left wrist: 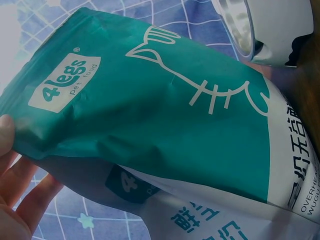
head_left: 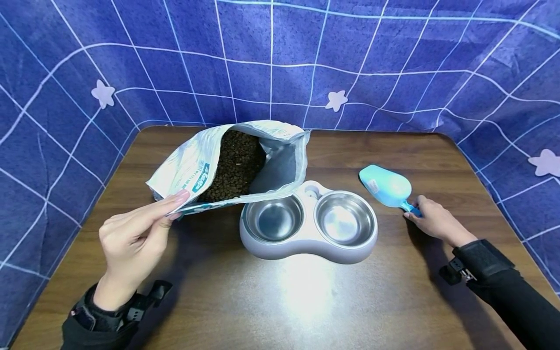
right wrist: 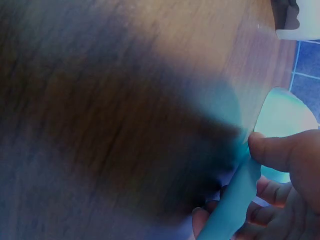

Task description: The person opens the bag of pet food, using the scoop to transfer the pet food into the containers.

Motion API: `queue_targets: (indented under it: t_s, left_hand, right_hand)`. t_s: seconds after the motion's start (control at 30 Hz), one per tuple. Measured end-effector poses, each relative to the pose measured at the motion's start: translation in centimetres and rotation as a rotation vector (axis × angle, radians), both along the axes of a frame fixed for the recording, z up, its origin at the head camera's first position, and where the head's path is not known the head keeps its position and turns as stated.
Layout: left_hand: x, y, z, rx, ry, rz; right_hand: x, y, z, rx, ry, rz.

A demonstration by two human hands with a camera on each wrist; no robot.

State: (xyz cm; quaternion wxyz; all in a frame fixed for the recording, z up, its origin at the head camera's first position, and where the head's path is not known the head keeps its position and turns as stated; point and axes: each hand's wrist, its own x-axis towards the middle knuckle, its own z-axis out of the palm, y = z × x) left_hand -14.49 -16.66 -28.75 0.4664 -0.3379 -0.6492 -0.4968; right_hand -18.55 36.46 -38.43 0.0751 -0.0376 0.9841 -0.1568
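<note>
My left hand (head_left: 133, 238) pinches the near top corner of a pet food bag (head_left: 280, 165), whose mouth gapes wide. Brown kibble (head_left: 238, 165) shows inside it. From the left wrist, the bag's green side (left wrist: 165, 110) carries a "4legs pet food" label, with the thumb and fingers at its edge. On the right, my right hand (head_left: 433, 221) grips the handle of a light blue scoop (head_left: 387, 185). In the right wrist view the thumb and fingers wrap the scoop handle (right wrist: 232, 200); the scoop's bowl is partly hidden behind the thumb.
A double pet bowl (head_left: 308, 248) with two steel dishes in a pale base stands mid-table, just right of the bag, which overlaps its left dish. The wooden table (head_left: 245, 301) ends at a blue gridded cloth (head_left: 288, 53) with star shapes behind and at both sides.
</note>
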Motion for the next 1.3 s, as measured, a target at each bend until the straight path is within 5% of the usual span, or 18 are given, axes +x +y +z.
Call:
queue_targets:
  t_s: [0.47,0.63,0.87,1.3]
  left_hand:
    - [0.1,-0.2,0.0,-0.029,-0.004,0.009]
    - [0.0,-0.2,0.1,-0.035,-0.002,0.009]
    - [0.0,-0.3,0.1,-0.042,-0.007,0.023]
    - [0.1,-0.4,0.2,-0.068,-0.026,0.044]
  right_hand:
    - [0.7,-0.8,1.3,0.014,0.108,-0.01]
    - [1.0,-1.2,3.2,0.033,0.135,-0.054]
    - [1.4,-2.0,6.6,0.005,0.318,-0.087]
    - [2.9,-5.1,13.4,-0.127,0.501,0.03]
